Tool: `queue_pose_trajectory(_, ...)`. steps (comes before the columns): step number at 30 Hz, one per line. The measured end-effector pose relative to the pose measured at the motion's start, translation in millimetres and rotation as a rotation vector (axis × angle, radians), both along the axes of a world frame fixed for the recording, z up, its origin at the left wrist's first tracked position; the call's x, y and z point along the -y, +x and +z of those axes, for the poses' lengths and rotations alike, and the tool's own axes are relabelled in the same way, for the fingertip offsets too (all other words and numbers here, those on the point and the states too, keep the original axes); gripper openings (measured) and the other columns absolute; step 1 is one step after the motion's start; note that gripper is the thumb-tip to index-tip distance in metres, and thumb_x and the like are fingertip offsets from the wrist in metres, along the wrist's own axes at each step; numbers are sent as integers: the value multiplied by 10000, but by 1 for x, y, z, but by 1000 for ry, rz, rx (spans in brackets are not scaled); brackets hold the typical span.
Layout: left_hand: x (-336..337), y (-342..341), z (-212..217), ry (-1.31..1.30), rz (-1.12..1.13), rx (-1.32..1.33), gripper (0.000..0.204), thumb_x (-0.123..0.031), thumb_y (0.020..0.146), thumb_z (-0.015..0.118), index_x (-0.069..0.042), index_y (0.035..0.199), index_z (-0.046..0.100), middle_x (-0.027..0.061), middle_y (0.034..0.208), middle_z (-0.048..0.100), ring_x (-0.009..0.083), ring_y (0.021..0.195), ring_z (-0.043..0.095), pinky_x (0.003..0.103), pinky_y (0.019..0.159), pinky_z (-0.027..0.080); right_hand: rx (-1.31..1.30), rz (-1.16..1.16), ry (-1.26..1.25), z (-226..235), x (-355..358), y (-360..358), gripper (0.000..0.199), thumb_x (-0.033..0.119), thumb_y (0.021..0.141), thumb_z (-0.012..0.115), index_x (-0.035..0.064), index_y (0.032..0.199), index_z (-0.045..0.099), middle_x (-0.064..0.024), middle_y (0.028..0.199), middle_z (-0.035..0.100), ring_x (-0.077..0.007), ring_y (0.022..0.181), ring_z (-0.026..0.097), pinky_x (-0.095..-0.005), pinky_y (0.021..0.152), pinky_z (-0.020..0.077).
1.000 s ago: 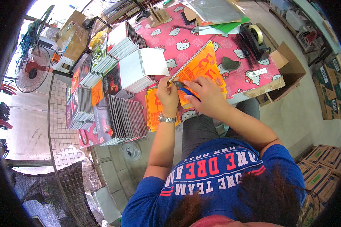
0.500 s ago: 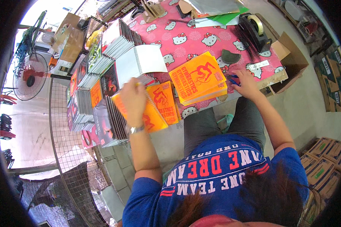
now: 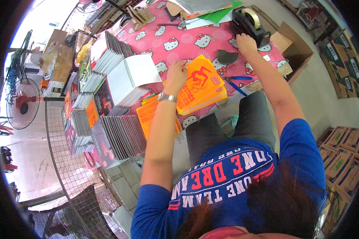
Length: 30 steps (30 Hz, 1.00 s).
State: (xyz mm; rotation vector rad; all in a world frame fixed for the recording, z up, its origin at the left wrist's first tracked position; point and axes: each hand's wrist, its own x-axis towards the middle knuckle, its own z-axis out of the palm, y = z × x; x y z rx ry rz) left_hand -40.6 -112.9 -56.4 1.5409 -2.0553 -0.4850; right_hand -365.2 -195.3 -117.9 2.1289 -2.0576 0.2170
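Holding the right hand (image 3: 247, 44) at the far-right coils (image 3: 235, 28), the left hand (image 3: 176, 74) farther off by the notebooks (image 3: 201, 81) (unable to tell whether pinching with either).

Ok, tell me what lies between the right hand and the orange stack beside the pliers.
A dark green piece lies between the right hand and the orange stack, as the head view shows.
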Motion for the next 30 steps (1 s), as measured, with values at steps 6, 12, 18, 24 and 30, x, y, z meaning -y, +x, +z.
queue_pose_trajectory(6, 13, -5, -13, 125, -2, 209, 371, -79, 790, 609, -26, 1156, 634, 230, 1117, 600, 366, 1109, 546, 438, 929, 451, 262, 22, -175, 32, -10, -9, 228, 74, 818, 560, 42, 1043, 581, -188, 1006, 608, -369, 959, 621, -470, 778, 544)
queue_pose_trajectory(12, 4, 1, 21, -161, 23, 42, 310, -65, 752, 610, -21, 1052, 676, 183, 1029, 602, 339, 964, 594, 391, 852, 488, 335, 117, 16, 27, -4, -25, 257, 169, 856, 475, 43, 1012, 634, -241, 968, 645, -400, 882, 662, -489, 795, 527)
queue_pose_trajectory(18, -85, -12, 110, -181, -100, 206, 250, -23, 721, 587, -8, 962, 652, 158, 939, 583, 330, 858, 593, 394, 759, 492, 804, 169, 422, 23, -63, 7, 340, 53, 802, 457, 28, 1087, 640, -175, 876, 664, -270, 785, 679, -394, 654, 532)
queue_pose_trajectory(24, -116, -20, 75, -421, 3, 388, 156, -48, 748, 566, -77, 900, 549, 90, 858, 588, 282, 891, 550, 418, 822, 363, 1526, 423, 339, 16, -142, 50, 288, 3, 838, 503, 9, 1098, 626, -126, 1044, 660, -208, 904, 651, -334, 804, 509)
queue_pose_trajectory(30, -117, -24, 80, -416, -39, 277, 197, -87, 743, 598, -65, 938, 584, 84, 880, 597, 269, 891, 546, 427, 841, 358, 1299, 538, 333, 91, -188, 62, 294, 155, 926, 578, 15, 1185, 586, -124, 1043, 648, -215, 970, 626, -344, 841, 494)
